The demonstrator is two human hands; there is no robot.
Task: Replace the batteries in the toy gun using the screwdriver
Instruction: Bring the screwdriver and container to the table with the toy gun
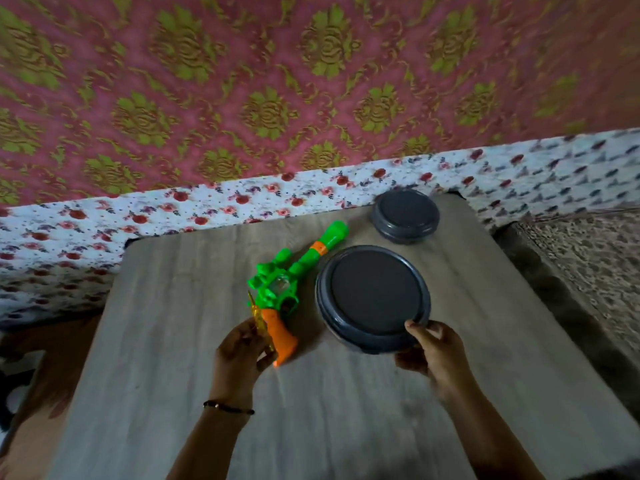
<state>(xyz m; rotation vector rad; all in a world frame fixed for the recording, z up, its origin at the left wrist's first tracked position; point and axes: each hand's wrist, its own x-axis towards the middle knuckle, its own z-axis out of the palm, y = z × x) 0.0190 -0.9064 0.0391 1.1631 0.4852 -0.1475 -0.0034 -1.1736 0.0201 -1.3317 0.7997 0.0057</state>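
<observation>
A green toy gun (294,271) with an orange grip lies on the wooden table (173,358), barrel pointing to the far right. My left hand (239,355) is closed around a yellow see-through screwdriver (260,322) and touches the gun's orange grip. My right hand (433,355) grasps the near rim of a large dark grey round lidded container (372,296) just right of the gun. No batteries are visible.
A smaller dark grey round container (405,215) stands at the table's far edge. A flowered white cloth (207,206) and a pink and green patterned fabric (277,81) lie beyond the table. Speckled floor (588,254) shows at the right.
</observation>
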